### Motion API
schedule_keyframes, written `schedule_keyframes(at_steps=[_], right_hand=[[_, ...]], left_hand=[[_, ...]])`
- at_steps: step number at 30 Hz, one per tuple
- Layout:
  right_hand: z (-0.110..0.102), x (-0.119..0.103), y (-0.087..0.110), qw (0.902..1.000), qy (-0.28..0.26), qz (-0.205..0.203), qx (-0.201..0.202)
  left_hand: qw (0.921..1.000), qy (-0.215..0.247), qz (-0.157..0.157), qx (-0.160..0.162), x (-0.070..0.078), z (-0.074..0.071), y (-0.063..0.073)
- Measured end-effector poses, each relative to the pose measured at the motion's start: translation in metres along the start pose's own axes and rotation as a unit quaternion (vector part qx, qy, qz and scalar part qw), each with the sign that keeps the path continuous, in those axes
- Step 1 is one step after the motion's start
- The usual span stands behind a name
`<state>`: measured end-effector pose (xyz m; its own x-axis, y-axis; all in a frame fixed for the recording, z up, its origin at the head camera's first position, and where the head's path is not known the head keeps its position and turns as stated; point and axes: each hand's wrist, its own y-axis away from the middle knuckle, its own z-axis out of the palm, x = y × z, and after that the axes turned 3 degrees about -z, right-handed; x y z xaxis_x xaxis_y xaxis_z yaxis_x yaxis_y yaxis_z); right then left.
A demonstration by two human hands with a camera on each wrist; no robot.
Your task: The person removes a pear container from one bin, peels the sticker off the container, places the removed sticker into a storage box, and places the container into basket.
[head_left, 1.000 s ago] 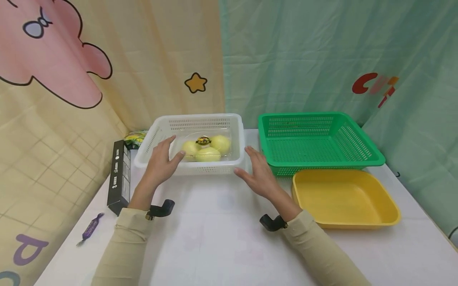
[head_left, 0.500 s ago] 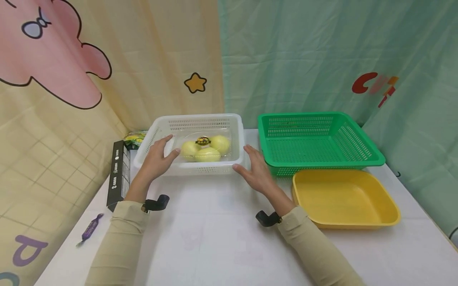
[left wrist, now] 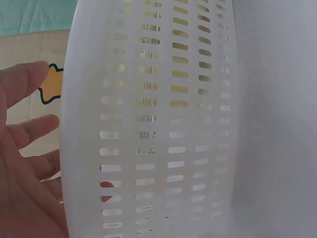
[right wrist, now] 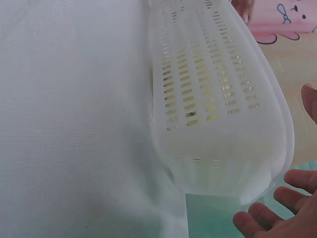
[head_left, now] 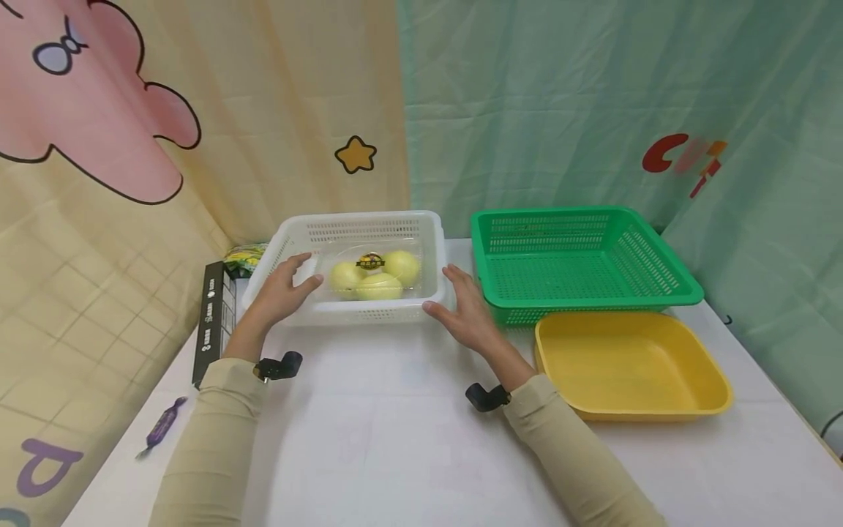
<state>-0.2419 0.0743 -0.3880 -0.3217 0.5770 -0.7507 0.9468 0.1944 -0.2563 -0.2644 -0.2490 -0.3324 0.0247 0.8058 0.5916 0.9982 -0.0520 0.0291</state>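
Observation:
A white perforated basket (head_left: 342, 307) stands at the back of the table. Inside it lies a clear plastic fruit box (head_left: 323, 256) with a dark label and round yellow-green fruit (head_left: 402, 268). My left hand (head_left: 279, 294) is over the basket's front left corner, thumb and fingers spread, nothing gripped. In the left wrist view its fingers (left wrist: 37, 126) are close to the rim. My right hand (head_left: 469, 315) is beside the front right corner, fingers apart, thumb tip near the rim. The right wrist view has its fingertips (right wrist: 242, 220) just off the basket's end.
A green basket (head_left: 593, 300) stands right of the white one, with a yellow tray (head_left: 626, 366) in front of it. On the left are a black box (head_left: 209, 322), a purple-wrapped candy (head_left: 161, 427) and a yellow-green packet (head_left: 245, 258). Curtains hang behind the table.
My left hand has moved slightly left, toward the white basket's left side. The right hand has shifted only a little. The head view has turned slightly; the basket and fruit box stay put.

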Motion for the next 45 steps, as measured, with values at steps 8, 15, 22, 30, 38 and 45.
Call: schedule_keyframes(at_steps=[8,15,22,30,38,45], right_hand=[[0.002,0.002,-0.004,0.9998,-0.015,-0.008,-0.004],[0.005,0.005,-0.006,0.9996,-0.021,-0.012,-0.012],[0.007,0.007,-0.009,0.9996,-0.023,-0.012,-0.012],[0.007,0.008,-0.011,0.9996,-0.024,-0.014,-0.010],[0.007,0.010,-0.015,0.9995,-0.027,-0.002,-0.014],[0.008,0.013,-0.019,0.9991,-0.038,0.003,-0.017]], left_hand=[[0.9988,0.021,0.001,-0.043,-0.002,-0.005,-0.008],[0.9974,0.022,-0.005,-0.069,-0.005,-0.008,-0.017],[0.9940,0.042,-0.003,-0.101,-0.010,-0.009,-0.023],[0.9908,0.056,-0.010,-0.123,-0.013,-0.008,-0.028],[0.9852,0.083,-0.033,-0.146,-0.013,-0.008,-0.031],[0.9830,0.082,-0.048,-0.157,-0.011,-0.005,-0.035]])
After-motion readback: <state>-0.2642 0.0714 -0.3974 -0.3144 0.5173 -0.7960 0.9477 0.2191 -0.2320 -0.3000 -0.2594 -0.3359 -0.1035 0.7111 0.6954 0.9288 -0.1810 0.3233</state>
